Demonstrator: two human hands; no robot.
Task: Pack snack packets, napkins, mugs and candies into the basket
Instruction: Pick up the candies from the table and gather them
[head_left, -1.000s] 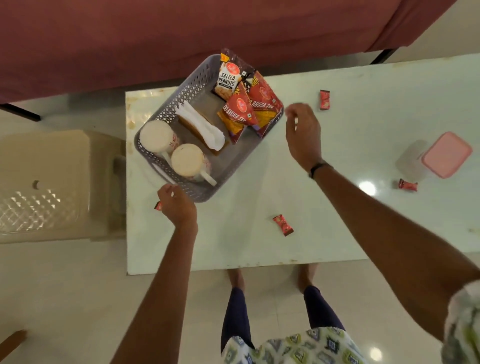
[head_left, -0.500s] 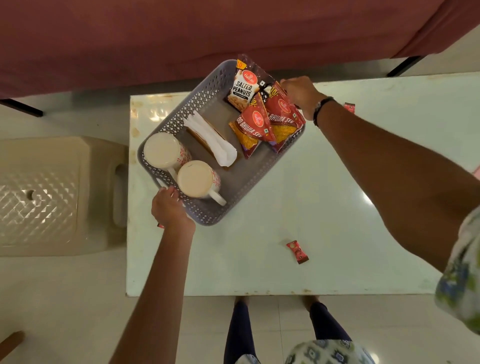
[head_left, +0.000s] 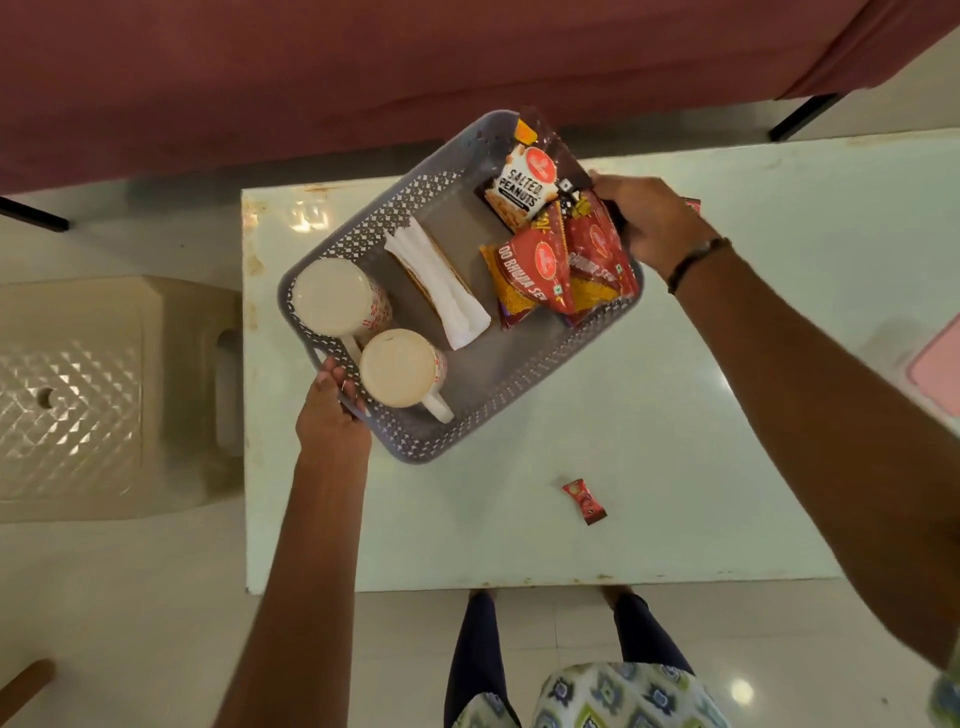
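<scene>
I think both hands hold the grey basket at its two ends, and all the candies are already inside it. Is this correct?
Not quite. One red candy lies on the table, outside the basket. The head view shows this. The left hand and right hand do hold its two ends.

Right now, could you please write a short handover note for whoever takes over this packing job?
Left hand grips the basket at its near-left rim.
Right hand grips the far-right rim beside the snack packets.
Done: two mugs, napkins and snack packets are in the basket.
Left: one candy lies on the table; another peeks out behind the right hand.
</scene>
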